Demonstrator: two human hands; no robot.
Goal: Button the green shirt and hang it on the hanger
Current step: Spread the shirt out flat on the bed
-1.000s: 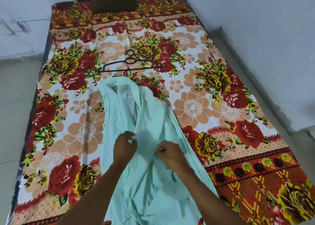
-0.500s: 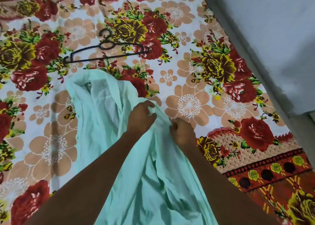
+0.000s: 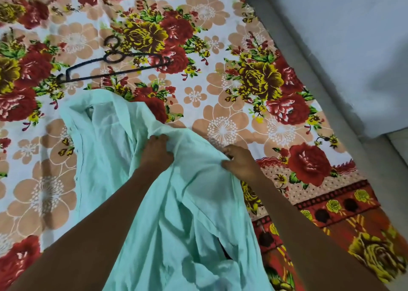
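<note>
Here your left hand (image 3: 156,151) has its grip curled into a fold of the green shirt (image 3: 176,213), and your right hand (image 3: 239,161) pinches its edge just beside it. The shirt lies rumpled on the floral bedsheet (image 3: 220,74). The hanger (image 3: 110,63) lies well beyond both grips, to the left.

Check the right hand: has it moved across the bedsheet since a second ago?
Yes. The right hand has carried the green shirt edge rightward, away from the left hand, toward the bedsheet border's red rose; earlier both hands were close together.
</note>
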